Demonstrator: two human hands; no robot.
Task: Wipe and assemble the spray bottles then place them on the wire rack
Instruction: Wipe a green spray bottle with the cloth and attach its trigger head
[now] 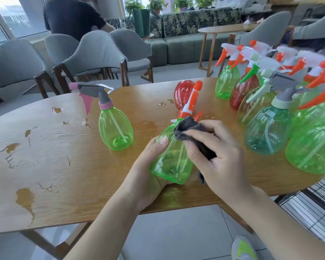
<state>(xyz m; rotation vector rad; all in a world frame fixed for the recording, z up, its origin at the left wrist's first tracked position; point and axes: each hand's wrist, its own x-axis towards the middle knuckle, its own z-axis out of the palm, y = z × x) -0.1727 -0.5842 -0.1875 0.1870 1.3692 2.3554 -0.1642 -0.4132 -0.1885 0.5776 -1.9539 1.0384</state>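
Two hands work on one green spray bottle, tilted above the wooden table — the left hand wraps around its base, the right hand pinches a dark grey cloth against its shoulder. Assembled bottles crowd the table's right side — the wire rack sits below that edge.

2 hands, 1 cloth, approx. 12 spray bottles (right cluster overlaps).
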